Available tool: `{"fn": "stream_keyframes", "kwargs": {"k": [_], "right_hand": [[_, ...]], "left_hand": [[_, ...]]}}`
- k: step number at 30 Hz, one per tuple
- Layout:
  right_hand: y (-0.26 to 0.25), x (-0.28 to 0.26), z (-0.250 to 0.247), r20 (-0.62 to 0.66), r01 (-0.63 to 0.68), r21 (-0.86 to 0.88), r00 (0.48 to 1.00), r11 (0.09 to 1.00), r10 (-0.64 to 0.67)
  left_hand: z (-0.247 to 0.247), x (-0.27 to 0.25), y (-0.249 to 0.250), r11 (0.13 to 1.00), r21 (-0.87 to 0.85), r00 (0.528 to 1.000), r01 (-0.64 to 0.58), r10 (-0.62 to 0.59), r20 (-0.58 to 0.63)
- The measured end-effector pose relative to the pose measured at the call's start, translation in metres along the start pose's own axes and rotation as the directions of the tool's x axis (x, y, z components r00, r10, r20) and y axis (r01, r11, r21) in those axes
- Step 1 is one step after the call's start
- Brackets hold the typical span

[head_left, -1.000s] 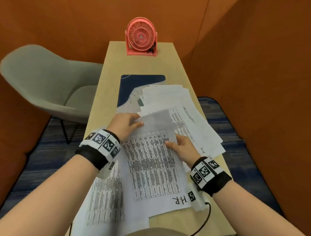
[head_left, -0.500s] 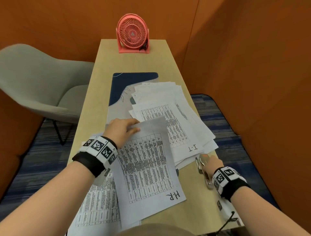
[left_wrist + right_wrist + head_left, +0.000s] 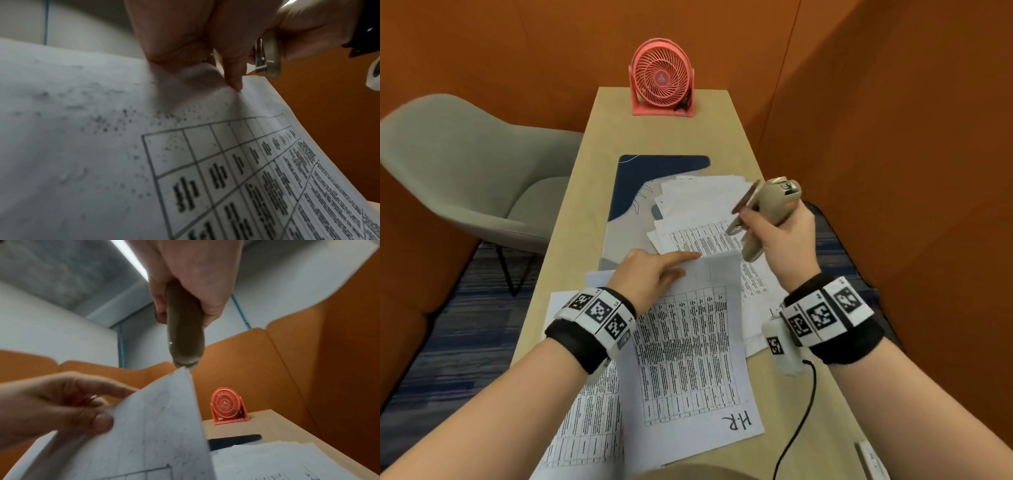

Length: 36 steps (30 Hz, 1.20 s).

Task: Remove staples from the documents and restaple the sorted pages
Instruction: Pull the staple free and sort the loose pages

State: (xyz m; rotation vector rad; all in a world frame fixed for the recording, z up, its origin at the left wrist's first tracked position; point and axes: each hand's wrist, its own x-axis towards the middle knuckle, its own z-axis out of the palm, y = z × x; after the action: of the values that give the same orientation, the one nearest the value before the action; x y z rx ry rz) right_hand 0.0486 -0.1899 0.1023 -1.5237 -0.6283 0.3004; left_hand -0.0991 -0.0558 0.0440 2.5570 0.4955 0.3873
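Observation:
The H.R document (image 3: 688, 342), a printed table sheet set, lies in front of me on the table (image 3: 722, 137). My left hand (image 3: 650, 274) pinches its far left corner between thumb and fingers (image 3: 98, 420) and lifts that corner off the table. My right hand (image 3: 780, 240) grips a beige stapler (image 3: 767, 209) in the air above the loose paper pile (image 3: 698, 202). The stapler's nose (image 3: 185, 360) points down, just over the document's raised far right corner (image 3: 180, 374). In the left wrist view the stapler (image 3: 269, 53) shows beside my fingers (image 3: 232, 76).
More printed sheets (image 3: 585, 411) lie under the document at the near left. A blue mat (image 3: 654, 171) sits under the far pile, and a pink fan (image 3: 662, 78) stands at the table's far end. A grey chair (image 3: 465, 171) is on the left; orange walls enclose the booth.
My right hand left the document, took the stapler from the table's right side and raised it over the papers. My left hand kept hold of the document's corner.

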Motion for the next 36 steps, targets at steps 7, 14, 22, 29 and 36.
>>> {"fn": "stream_keyframes", "kwargs": {"k": [7,14,22,29,36], "right_hand": [[0.018,-0.008,0.028,-0.043,0.079,-0.312,0.994,0.947,-0.097],[0.03,-0.006,0.035,-0.041,0.082,-0.415,0.993,0.906,-0.109],[0.055,-0.009,0.032,-0.019,0.08,-0.338,0.996,0.938,-0.092],[0.059,-0.01,0.03,0.05,0.153,-0.315,0.988,0.937,-0.144],[0.062,-0.011,0.028,0.074,0.101,-0.339,0.994,0.935,-0.08]], "left_hand": [[0.001,0.003,0.008,0.998,0.057,0.998,0.039,-0.042,0.047],[0.002,0.003,0.013,0.998,0.067,0.999,0.009,-0.013,0.051],[0.0,0.002,0.022,1.0,0.009,0.998,0.017,-0.017,0.067],[-0.002,-0.004,0.022,0.998,-0.02,0.991,0.065,-0.062,0.122],[0.0,-0.007,0.011,0.997,-0.019,0.986,0.071,-0.067,0.156]]}}
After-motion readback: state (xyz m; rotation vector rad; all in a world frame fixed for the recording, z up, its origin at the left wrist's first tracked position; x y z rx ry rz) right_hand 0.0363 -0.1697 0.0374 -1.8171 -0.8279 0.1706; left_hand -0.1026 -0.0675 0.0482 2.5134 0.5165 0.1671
